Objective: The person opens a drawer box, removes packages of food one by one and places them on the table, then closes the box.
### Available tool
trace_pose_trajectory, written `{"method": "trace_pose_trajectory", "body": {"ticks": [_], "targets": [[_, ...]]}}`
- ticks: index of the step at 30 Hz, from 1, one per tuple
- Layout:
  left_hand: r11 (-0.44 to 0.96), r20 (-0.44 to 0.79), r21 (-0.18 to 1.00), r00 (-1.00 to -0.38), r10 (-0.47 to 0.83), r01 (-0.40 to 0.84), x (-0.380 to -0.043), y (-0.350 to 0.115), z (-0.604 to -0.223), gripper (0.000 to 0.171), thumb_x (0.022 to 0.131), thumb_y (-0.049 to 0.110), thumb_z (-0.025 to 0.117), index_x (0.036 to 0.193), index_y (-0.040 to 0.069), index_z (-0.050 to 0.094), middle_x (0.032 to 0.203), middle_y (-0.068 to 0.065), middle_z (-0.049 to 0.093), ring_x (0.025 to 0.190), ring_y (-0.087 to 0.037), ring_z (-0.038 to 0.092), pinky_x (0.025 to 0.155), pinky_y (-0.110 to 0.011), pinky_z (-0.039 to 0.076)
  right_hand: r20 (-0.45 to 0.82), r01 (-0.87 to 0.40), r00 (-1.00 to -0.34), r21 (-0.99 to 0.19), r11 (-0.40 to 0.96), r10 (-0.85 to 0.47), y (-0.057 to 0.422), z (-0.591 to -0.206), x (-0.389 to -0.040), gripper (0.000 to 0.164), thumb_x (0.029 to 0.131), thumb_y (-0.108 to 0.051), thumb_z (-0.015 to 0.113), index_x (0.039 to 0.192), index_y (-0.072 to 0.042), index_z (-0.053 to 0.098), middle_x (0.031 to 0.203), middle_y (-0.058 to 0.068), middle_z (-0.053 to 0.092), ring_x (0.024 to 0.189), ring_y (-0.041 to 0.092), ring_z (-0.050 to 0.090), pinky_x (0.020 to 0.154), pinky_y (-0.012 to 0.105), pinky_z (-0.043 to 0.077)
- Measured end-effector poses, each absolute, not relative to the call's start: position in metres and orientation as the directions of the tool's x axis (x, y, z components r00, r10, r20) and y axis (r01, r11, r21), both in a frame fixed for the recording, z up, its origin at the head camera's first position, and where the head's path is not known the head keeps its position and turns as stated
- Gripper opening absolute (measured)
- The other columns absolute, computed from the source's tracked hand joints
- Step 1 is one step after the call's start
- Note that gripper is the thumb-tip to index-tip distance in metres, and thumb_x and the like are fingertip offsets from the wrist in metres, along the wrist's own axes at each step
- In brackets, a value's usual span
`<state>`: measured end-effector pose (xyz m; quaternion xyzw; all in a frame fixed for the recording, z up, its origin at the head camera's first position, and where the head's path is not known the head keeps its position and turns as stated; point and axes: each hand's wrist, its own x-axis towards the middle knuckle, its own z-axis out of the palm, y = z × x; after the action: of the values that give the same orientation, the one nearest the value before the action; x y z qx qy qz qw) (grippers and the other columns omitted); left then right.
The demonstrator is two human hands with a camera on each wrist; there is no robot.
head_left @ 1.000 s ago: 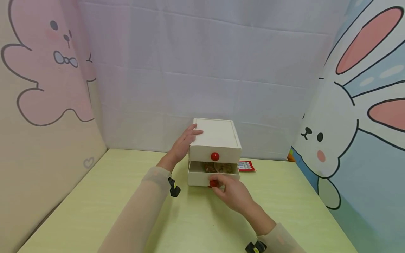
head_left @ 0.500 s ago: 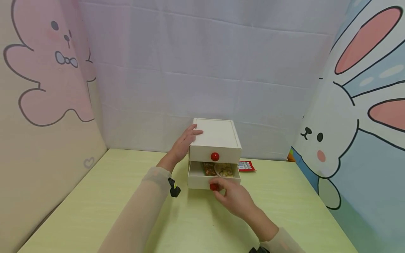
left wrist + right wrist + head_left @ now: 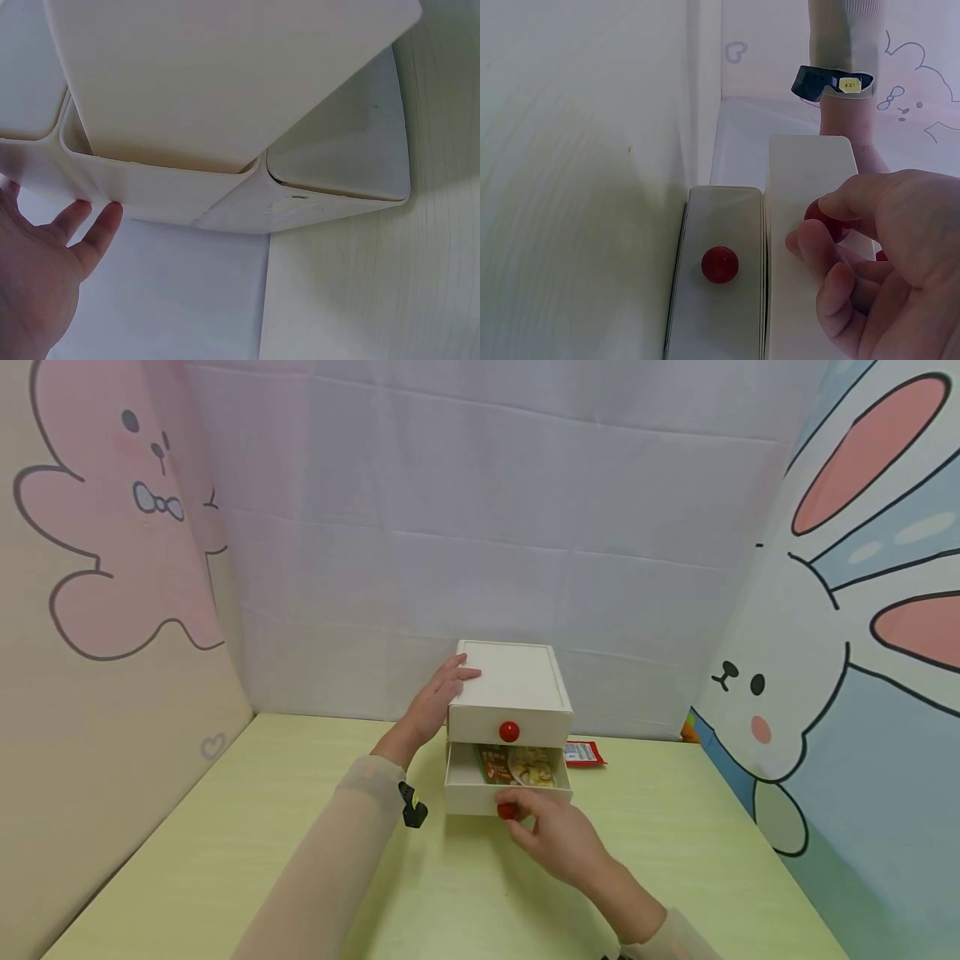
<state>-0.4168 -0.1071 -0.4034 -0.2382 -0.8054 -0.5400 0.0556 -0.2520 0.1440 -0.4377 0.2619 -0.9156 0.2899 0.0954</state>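
Note:
A white drawer box (image 3: pixel 517 677) with three stacked drawers stands against the back wall; the lowest drawer (image 3: pixel 716 319) shows in the right wrist view. My right hand (image 3: pixel 558 835) pinches the red knob (image 3: pixel 826 220) of the middle drawer (image 3: pixel 468 797) between thumb and fingers. That drawer is pulled partway out. Inside it lies a food packet (image 3: pixel 517 766), brown with a picture of a bowl of food. My left hand (image 3: pixel 437 693) rests at the box's upper left edge, fingers extended onto its top. In the left wrist view, fingertips (image 3: pixel 110 212) touch the box's side.
Another red knob (image 3: pixel 509 732) sits on the top drawer's front, and one more red knob (image 3: pixel 720 265) is on the lowest drawer. Behind the box's right side lies a red-edged packet (image 3: pixel 583 753) on the pale green table (image 3: pixel 300 827). White cloth (image 3: pixel 480 527) hangs close behind.
The middle drawer has slid further out toward me with my right hand on its knob, and more of the food packet shows. My left hand has stayed in place.

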Motion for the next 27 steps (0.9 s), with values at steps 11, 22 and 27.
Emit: {"method": "trace_pose_trajectory", "body": {"ticks": [11,22,27], "targets": [[0.307,0.343,0.845,-0.884,0.318,0.438,-0.418,-0.107,-0.404,0.056,0.117,0.041,0.029,0.159,0.017,0.058,0.185,0.006,0.017,0.174,-0.028,0.009,0.136,-0.068,0.013,0.292,-0.516,-0.857,-0.474,0.713,-0.426,0.144,-0.436,-0.245,0.025,0.099,-0.011,0.077,0.123,-0.020,0.077,0.110,-0.005,0.081,0.086,0.006,0.069,0.055,0.020,0.047],[0.309,0.352,0.839,-0.879,0.321,0.449,-0.419,-0.107,-0.405,0.057,0.117,0.040,0.028,0.159,0.016,0.057,0.185,0.005,0.017,0.174,-0.029,0.009,0.136,-0.068,0.013,0.302,-0.534,-0.845,-0.465,0.706,-0.441,0.146,-0.436,-0.239,0.027,0.099,-0.008,0.077,0.124,-0.019,0.076,0.111,-0.003,0.081,0.089,0.010,0.071,0.060,0.020,0.049],[0.307,0.353,0.840,-0.880,0.317,0.447,-0.418,-0.107,-0.404,0.056,0.117,0.040,0.029,0.159,0.016,0.058,0.185,0.005,0.018,0.174,-0.028,0.010,0.136,-0.067,0.014,0.299,-0.533,-0.846,-0.453,0.715,-0.442,0.147,-0.438,-0.237,0.027,0.100,-0.009,0.077,0.125,-0.020,0.076,0.112,-0.004,0.081,0.088,0.007,0.070,0.063,0.020,0.050]]}}
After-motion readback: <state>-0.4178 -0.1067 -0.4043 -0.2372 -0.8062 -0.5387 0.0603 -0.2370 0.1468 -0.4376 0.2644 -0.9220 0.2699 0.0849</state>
